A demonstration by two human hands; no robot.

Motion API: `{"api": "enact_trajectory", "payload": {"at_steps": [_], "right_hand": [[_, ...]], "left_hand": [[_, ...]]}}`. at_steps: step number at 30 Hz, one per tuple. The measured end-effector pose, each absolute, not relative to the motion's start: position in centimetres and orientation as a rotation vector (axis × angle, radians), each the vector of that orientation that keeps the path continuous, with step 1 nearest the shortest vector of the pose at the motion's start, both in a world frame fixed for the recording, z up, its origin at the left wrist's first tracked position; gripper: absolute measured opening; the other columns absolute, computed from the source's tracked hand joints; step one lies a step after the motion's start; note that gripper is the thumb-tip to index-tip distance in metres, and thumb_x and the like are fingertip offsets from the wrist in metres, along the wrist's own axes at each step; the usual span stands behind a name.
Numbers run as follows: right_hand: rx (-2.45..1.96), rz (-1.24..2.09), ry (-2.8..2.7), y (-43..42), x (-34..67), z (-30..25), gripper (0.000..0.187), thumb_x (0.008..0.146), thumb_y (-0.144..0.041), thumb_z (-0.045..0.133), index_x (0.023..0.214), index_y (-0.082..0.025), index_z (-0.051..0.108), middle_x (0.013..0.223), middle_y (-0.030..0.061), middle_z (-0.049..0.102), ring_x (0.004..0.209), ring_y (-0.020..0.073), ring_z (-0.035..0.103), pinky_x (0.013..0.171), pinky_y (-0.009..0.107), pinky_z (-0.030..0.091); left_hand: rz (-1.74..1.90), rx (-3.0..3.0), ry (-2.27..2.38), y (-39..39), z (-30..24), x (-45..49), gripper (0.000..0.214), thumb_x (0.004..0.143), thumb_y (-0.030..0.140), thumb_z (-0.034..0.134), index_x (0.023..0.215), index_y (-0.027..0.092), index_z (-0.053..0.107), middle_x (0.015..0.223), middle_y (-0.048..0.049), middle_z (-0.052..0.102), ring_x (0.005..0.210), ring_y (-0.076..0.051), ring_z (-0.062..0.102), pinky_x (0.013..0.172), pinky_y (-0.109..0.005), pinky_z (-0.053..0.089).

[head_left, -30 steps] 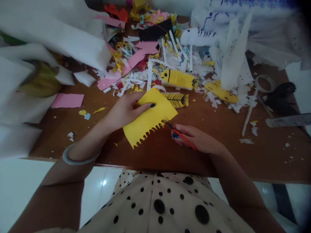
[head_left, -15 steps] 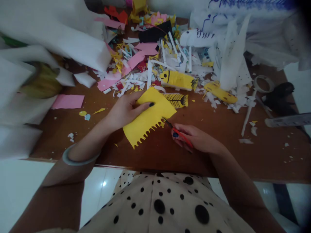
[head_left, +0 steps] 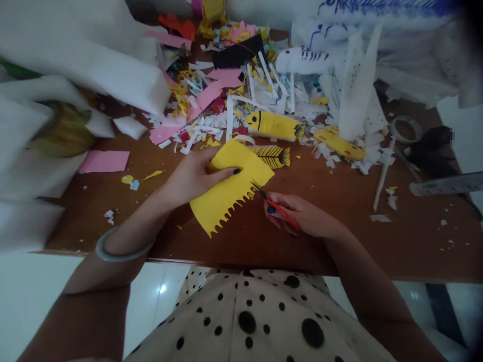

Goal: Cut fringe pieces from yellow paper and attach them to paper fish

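- The yellow paper (head_left: 229, 188) lies on the brown tabletop (head_left: 339, 236), just in front of the person. Its near edge is cut into pointy teeth.
- The left hand (head_left: 192, 176) holds the paper in a closed grip, thumb on top with a dark nail.
- The right hand (head_left: 302, 216) has its grip closed on the red scissors (head_left: 277, 207). The blade tips touch the right end of the toothed edge.
- Just behind the paper lies a small yellow fish (head_left: 272, 155) with black lines. A bigger yellow paper fish (head_left: 273, 125) lies farther back.
- A big pile of paper scraps (head_left: 211, 108), pink, white and yellow, covers the back of the tabletop.
- A pink sheet (head_left: 104, 161) lies off to the left.
- A tape roll (head_left: 406, 129) sits far right, near a ruler (head_left: 445, 184) cut off by the edge.
- Most of the scissors is hidden inside the right hand.
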State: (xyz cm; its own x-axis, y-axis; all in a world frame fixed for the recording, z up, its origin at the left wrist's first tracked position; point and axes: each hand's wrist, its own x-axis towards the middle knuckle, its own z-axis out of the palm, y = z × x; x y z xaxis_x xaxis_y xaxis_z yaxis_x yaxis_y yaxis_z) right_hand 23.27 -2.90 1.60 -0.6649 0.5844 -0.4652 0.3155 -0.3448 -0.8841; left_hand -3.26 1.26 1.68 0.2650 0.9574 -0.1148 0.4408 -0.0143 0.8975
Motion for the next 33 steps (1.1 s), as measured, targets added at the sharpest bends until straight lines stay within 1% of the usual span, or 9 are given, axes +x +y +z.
{"api": "enact_trajectory", "payload": {"at_steps": [4,10,13,16,19,23,26,29,33], "right_hand": [[-1.119,2.175,-1.592,-3.0,23.0,1.4,0.036,0.095,-0.054,0.051,0.088,-0.019,0.049,0.072,-0.0038,0.053,0.05,0.0046,0.044,0.045,0.019,0.036],[-1.014,2.177,-1.514,-3.0,22.8,0.7,0.035,0.095,-0.053,0.052,0.088,-0.018,0.049,0.073,-0.0037,0.053,0.05,0.0043,0.045,0.045,0.018,0.036],[-1.001,2.167,-1.463,-3.1,22.4,0.4,0.035,0.094,-0.052,0.054,0.088,-0.019,0.049,0.071,-0.0045,0.054,0.047,0.0036,0.044,0.043,0.017,0.036],[-0.959,2.14,-1.377,-3.3,21.8,0.1,0.041,0.091,-0.06,0.055,0.087,-0.019,0.048,0.068,-0.0047,0.053,0.046,0.0044,0.045,0.041,0.018,0.035],[-0.928,2.083,-1.285,-3.6,21.3,-0.4,0.047,0.087,-0.065,0.055,0.083,-0.02,0.047,0.066,-0.0045,0.053,0.044,0.0049,0.044,0.041,0.018,0.034],[-0.916,2.018,-1.205,-3.9,21.0,-1.2,0.042,0.088,-0.06,0.059,0.081,-0.021,0.046,0.064,-0.0053,0.052,0.044,0.0049,0.043,0.041,0.018,0.033],[-0.93,2.018,-1.143,-4.2,20.8,-1.6,0.037,0.087,-0.058,0.061,0.084,-0.023,0.049,0.063,-0.0062,0.049,0.043,0.0055,0.041,0.039,0.018,0.034],[-1.03,2.003,-1.059,-4.4,20.6,-1.4,0.037,0.081,-0.059,0.067,0.092,-0.025,0.056,0.068,-0.0046,0.05,0.049,0.0071,0.044,0.043,0.018,0.04],[-1.28,1.971,-0.937,-4.3,20.6,-0.4,0.05,0.071,-0.053,0.073,0.112,-0.03,0.06,0.081,-0.0009,0.054,0.061,0.0103,0.049,0.048,0.019,0.045]], "left_hand": [[0.728,1.607,1.351,0.9,1.5,-3.2,0.045,0.081,0.049,0.071,0.115,0.02,0.068,0.1,-0.0054,0.075,0.075,-0.021,0.072,0.054,-0.025,0.058],[0.815,1.638,1.391,0.2,1.6,-2.7,0.044,0.083,0.05,0.069,0.113,0.018,0.067,0.101,-0.0077,0.076,0.082,-0.023,0.072,0.061,-0.028,0.06],[0.841,1.584,1.414,-0.1,1.5,-2.4,0.044,0.084,0.051,0.068,0.112,0.017,0.065,0.1,-0.0075,0.076,0.079,-0.022,0.072,0.06,-0.026,0.06],[0.897,1.512,1.422,-0.6,1.0,-2.0,0.045,0.083,0.05,0.069,0.113,0.017,0.063,0.096,-0.0069,0.075,0.075,-0.021,0.072,0.057,-0.024,0.059],[0.966,1.413,1.348,-1.1,0.7,-1.3,0.046,0.085,0.049,0.069,0.117,0.016,0.061,0.1,-0.0081,0.075,0.075,-0.02,0.072,0.057,-0.024,0.059],[0.996,1.283,1.219,-1.7,0.9,-0.4,0.05,0.084,0.05,0.069,0.12,0.016,0.059,0.101,-0.0091,0.075,0.071,-0.018,0.072,0.055,-0.022,0.059],[0.986,1.209,1.179,-1.9,0.9,0.0,0.05,0.084,0.051,0.069,0.118,0.016,0.059,0.098,-0.0092,0.076,0.068,-0.018,0.072,0.053,-0.022,0.058],[0.944,1.177,1.138,-2.3,0.6,0.2,0.051,0.087,0.051,0.066,0.122,0.017,0.057,0.098,-0.0091,0.076,0.072,-0.02,0.073,0.055,-0.024,0.058],[0.862,1.198,1.06,-2.7,0.3,0.2,0.05,0.09,0.051,0.061,0.125,0.015,0.056,0.1,-0.0104,0.075,0.075,-0.02,0.072,0.058,-0.024,0.057]]}}
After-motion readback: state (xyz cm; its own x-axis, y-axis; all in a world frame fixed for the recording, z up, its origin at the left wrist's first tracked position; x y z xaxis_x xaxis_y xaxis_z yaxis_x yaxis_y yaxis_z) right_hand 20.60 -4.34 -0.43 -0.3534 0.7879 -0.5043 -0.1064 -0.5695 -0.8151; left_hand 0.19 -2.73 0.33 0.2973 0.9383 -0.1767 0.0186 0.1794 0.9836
